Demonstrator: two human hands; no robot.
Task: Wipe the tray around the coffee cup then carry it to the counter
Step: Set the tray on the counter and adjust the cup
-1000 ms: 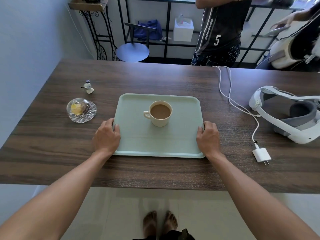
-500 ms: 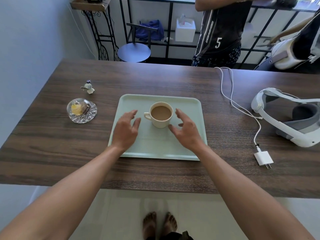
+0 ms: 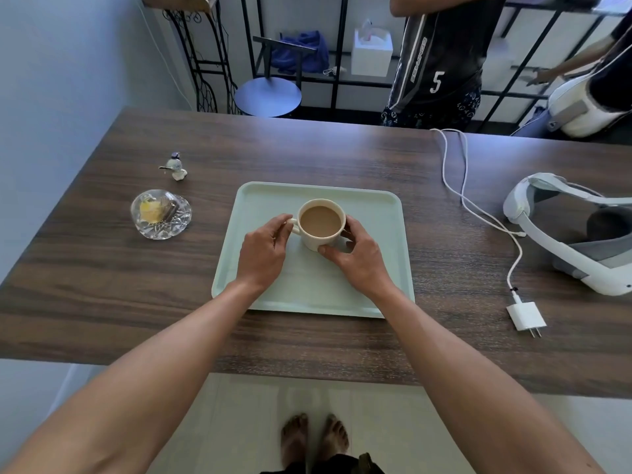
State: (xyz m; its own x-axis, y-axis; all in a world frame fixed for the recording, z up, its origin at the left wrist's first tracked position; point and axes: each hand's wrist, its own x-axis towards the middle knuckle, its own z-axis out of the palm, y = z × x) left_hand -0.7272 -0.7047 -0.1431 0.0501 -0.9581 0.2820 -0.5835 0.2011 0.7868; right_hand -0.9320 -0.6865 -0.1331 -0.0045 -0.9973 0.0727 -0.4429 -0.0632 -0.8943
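A pale green tray [image 3: 376, 220] lies flat in the middle of the dark wooden table [image 3: 102, 295]. A cream coffee cup [image 3: 320, 223], full of milky coffee, stands upright on the tray's far half, its handle pointing left. My left hand [image 3: 265, 251] has its fingers closed on the handle. My right hand [image 3: 355, 256] wraps the cup's right side, thumb on the front wall. The cup rests on the tray. No cloth is in view.
Left of the tray are a glass dish [image 3: 160, 213] with sweets and a small figurine [image 3: 175, 165]. To the right lie a white headset [image 3: 578, 234], a cable and a charger plug [image 3: 525, 316]. Behind the table stand a person [image 3: 437, 63] and a stool [image 3: 267, 94].
Both hands left the tray's side edges, moved inward over the tray and closed on the cup from left and right. The tray and cup stay in place.
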